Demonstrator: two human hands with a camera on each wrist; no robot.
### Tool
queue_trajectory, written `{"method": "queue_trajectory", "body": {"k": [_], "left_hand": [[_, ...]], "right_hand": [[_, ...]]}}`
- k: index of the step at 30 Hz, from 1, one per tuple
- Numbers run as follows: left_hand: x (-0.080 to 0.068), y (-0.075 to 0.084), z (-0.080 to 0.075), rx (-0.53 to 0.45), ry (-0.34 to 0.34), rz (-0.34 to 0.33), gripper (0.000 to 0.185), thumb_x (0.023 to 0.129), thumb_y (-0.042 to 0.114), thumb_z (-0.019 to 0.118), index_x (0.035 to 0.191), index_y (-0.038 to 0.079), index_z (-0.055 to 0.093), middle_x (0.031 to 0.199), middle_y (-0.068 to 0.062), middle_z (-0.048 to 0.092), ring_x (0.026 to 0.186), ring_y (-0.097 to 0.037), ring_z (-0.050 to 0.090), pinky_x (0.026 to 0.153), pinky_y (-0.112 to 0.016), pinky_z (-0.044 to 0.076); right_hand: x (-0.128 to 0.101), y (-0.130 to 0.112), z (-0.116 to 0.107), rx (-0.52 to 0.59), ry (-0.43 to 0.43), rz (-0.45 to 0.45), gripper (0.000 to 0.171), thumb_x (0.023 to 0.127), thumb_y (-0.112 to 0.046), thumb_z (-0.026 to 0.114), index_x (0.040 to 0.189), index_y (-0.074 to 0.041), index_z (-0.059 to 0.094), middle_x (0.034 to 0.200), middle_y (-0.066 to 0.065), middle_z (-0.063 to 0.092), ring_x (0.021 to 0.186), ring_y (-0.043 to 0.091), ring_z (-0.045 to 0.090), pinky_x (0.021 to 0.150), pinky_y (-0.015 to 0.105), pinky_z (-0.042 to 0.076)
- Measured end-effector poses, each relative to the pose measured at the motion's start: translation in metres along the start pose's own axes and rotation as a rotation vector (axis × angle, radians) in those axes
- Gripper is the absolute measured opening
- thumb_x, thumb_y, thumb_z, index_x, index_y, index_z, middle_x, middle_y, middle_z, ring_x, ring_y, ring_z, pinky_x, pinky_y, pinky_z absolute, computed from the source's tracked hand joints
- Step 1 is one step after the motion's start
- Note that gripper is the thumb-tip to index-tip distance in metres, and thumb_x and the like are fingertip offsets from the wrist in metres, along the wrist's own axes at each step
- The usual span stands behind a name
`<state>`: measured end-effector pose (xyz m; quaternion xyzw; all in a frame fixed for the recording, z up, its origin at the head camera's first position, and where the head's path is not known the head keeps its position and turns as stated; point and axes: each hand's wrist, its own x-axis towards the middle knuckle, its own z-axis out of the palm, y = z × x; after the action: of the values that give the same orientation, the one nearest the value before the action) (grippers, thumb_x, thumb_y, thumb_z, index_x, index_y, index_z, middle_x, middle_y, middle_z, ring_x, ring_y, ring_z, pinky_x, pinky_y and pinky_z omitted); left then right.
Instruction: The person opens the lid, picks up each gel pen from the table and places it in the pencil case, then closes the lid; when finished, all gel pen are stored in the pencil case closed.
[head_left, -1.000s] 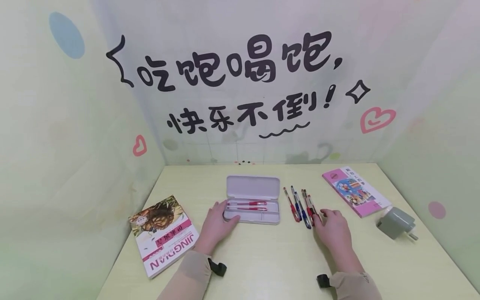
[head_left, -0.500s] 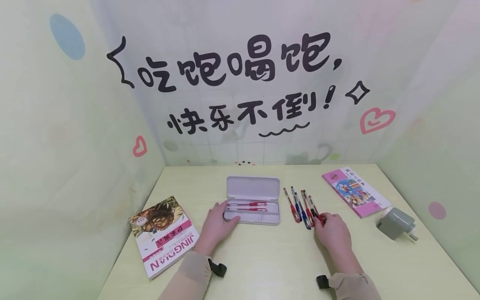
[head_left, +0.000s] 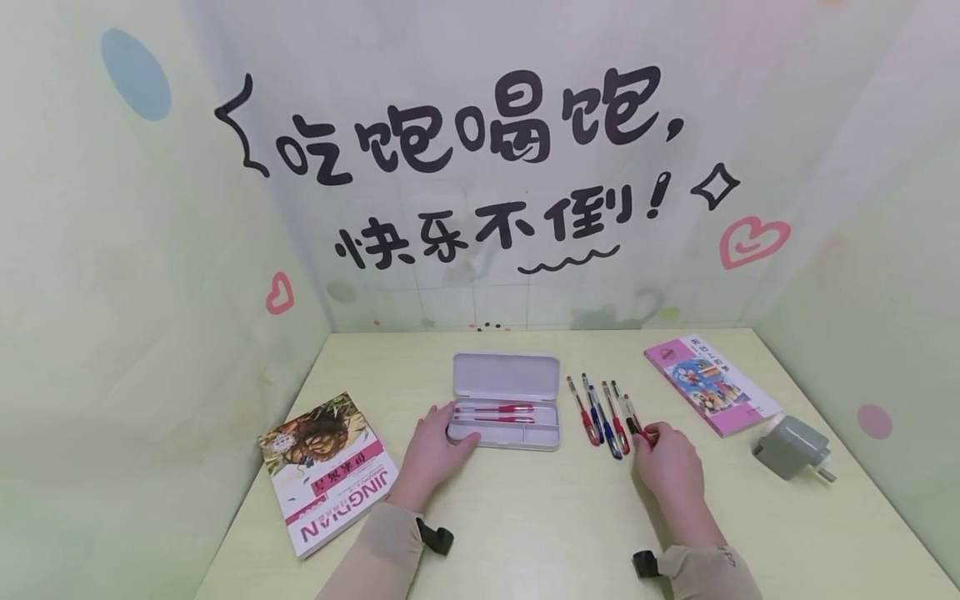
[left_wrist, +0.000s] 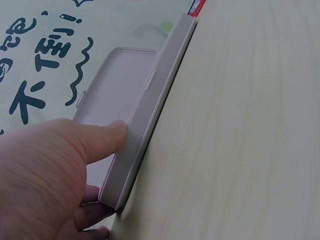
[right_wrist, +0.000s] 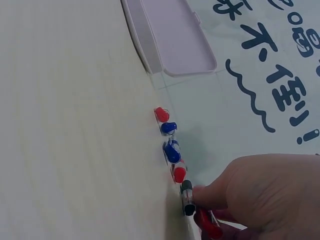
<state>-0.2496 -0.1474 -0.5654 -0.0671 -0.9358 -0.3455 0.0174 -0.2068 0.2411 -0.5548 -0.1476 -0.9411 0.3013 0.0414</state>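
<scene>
Pinched at its near end between the curled fingers and thumb of the right hand [head_left: 666, 465], a black-capped pen [head_left: 634, 418] lies at the right edge of a row of pens [head_left: 600, 410] on the table [head_left: 540, 533]; in the right wrist view the fingertips [right_wrist: 207, 196] close on the black pen [right_wrist: 187, 197], with a red-capped one just beneath the hand. The pens are slim and clear-barrelled with rounded red and blue caps, lying side by side and nearly parallel.

Left of them sits an open case [head_left: 506, 410], a shallow, smooth, pale grey rectangle with rounded corners, its lid laid back flat toward the wall. Two red pens [head_left: 495, 412] lie inside. The left hand [head_left: 433, 454] holds the case's near left corner, thumb [left_wrist: 107, 137] pressed on the front wall and fingers curled round the end.

A glossy book [head_left: 330, 471] lies far left, a pink booklet [head_left: 711, 383] and a grey plug adapter [head_left: 791, 446] far right. The tabletop is pale, matte, faintly wood-grained.
</scene>
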Motion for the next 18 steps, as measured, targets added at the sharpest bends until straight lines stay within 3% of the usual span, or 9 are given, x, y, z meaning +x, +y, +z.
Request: {"method": "queue_trajectory", "body": {"k": [9,15,18], "left_hand": [[0.0,0.002,-0.001,0.001,0.0,0.001,0.082,0.1,0.048,0.077,0.164,0.003,0.049,0.166,-0.024,0.054,0.165,-0.049,0.036,0.14,-0.066,0.024],[0.0,0.002,-0.001,0.0,0.002,0.006,0.082,0.1,0.047,0.077,0.163,0.002,0.049,0.166,-0.025,0.054,0.164,-0.05,0.036,0.139,-0.066,0.024],[0.0,0.001,-0.001,-0.002,0.0,0.007,0.082,0.1,0.047,0.077,0.164,0.003,0.049,0.166,-0.024,0.054,0.165,-0.05,0.035,0.139,-0.067,0.023]], "right_hand": [[0.001,-0.015,0.004,0.033,0.096,-0.059,0.039,0.11,-0.025,0.059,0.139,0.0,0.066,0.125,0.027,0.068,0.105,0.042,0.068,0.085,0.058,0.058],[-0.001,-0.042,0.016,0.084,0.125,-0.225,0.032,0.109,-0.018,0.063,0.137,-0.002,0.069,0.131,0.024,0.067,0.119,0.044,0.065,0.103,0.064,0.057],[-0.001,-0.056,0.025,0.082,0.139,-0.326,0.026,0.106,-0.014,0.069,0.129,-0.002,0.073,0.125,0.022,0.07,0.116,0.043,0.066,0.103,0.063,0.059]]}}
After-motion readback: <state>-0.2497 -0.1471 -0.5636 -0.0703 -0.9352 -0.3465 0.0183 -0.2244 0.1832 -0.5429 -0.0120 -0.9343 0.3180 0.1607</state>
